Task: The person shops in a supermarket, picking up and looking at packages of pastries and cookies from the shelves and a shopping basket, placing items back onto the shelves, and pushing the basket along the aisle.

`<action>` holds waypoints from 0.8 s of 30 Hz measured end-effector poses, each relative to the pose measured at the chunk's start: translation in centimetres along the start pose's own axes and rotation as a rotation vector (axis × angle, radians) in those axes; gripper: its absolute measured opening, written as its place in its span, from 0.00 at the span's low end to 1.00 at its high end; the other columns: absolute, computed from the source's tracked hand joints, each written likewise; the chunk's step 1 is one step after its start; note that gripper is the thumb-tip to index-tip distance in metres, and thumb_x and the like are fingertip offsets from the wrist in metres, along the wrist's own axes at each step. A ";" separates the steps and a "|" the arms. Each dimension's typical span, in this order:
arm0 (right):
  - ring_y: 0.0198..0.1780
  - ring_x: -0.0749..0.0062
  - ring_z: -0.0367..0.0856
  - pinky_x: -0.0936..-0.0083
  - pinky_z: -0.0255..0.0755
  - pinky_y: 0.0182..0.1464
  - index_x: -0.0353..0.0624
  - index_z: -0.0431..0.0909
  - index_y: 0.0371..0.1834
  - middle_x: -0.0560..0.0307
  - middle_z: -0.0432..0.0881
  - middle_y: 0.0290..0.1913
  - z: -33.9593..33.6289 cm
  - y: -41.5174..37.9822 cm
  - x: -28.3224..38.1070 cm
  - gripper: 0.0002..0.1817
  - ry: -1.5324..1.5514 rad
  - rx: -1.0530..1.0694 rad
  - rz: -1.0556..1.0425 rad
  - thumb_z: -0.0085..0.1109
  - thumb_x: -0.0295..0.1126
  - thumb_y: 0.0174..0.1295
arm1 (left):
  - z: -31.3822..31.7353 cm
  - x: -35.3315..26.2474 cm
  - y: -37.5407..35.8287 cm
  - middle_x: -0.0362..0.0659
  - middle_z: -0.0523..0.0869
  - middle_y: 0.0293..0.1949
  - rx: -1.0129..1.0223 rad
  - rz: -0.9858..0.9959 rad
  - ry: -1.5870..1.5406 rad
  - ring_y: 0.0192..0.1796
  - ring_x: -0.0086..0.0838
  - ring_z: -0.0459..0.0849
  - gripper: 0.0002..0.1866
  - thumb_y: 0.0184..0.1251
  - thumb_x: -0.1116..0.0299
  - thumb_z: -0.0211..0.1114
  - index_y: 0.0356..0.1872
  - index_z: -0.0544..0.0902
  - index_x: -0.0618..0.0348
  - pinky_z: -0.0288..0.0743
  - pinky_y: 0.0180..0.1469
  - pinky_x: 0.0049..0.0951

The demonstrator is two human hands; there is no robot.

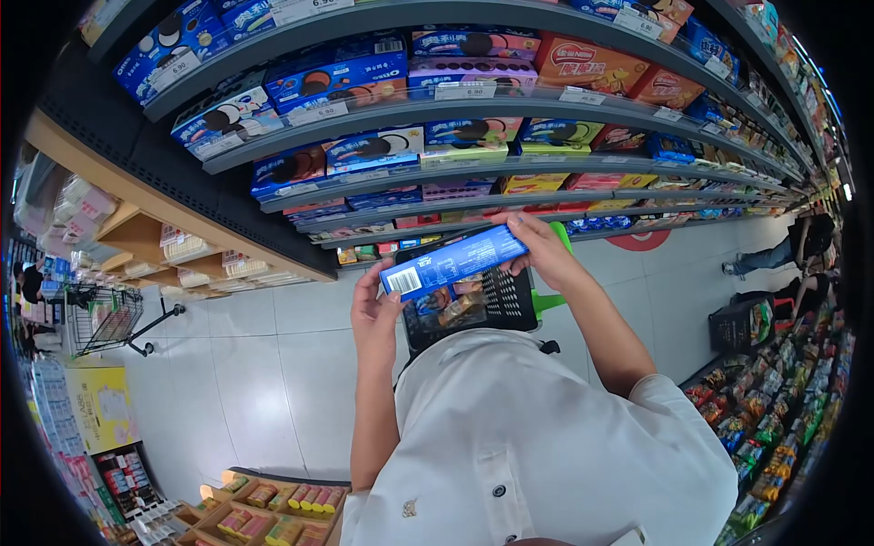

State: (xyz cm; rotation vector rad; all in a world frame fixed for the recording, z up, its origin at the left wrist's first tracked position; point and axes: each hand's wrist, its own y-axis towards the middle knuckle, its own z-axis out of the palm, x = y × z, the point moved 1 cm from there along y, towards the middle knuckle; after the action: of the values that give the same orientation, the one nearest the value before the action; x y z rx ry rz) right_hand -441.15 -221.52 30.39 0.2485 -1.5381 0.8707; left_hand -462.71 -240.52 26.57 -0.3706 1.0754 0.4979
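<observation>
A long blue cookie box (455,262) with a white barcode at its left end is held level between both hands. My left hand (371,296) grips the barcode end, thumb on the near face and fingers behind. At the other end, my right hand (544,253) has its fingers closed around the box. Below the box is a black shopping basket (510,300) with green handle parts, holding several packaged items (462,305), partly hidden by the box and my shirt.
Curved-looking store shelves (455,168) full of cookie boxes run across the front. A wire shopping cart (107,318) stands at left. Wooden bins (264,510) with packaged snacks are at lower left. Other people (801,246) stand at far right near a dark basket (739,326).
</observation>
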 end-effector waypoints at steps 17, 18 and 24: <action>0.69 0.69 0.71 0.70 0.62 0.71 0.40 0.61 0.76 0.53 0.72 0.68 0.2 -0.4 0.9 0.35 0.176 0.117 -0.358 0.59 0.26 0.65 | -0.8 0.4 0.6 0.48 0.75 0.66 0.007 0.007 -0.026 0.66 0.30 0.76 0.38 0.61 0.80 0.69 0.73 0.64 0.64 0.73 0.67 0.35; 0.69 0.67 0.71 0.69 0.62 0.72 0.40 0.61 0.76 0.51 0.72 0.69 0.3 -0.4 1.0 0.35 0.197 0.129 -0.359 0.60 0.26 0.64 | -0.7 0.3 0.7 0.49 0.74 0.67 0.027 0.035 -0.026 0.67 0.31 0.75 0.39 0.61 0.84 0.68 0.74 0.62 0.66 0.68 0.70 0.34; 0.72 0.62 0.69 0.63 0.60 0.74 0.41 0.61 0.76 0.47 0.69 0.72 0.3 0.0 1.3 0.38 0.186 0.163 -0.377 0.64 0.28 0.62 | -0.1 -0.4 0.8 0.47 0.70 0.71 0.062 0.089 -0.002 0.69 0.31 0.73 0.40 0.58 0.87 0.67 0.74 0.63 0.63 0.67 0.71 0.34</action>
State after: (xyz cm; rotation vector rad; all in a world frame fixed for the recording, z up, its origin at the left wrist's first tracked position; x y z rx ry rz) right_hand -441.62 -221.28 31.59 0.5419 -1.1978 0.6965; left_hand -463.40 -239.94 26.87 -0.2686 1.1063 0.5429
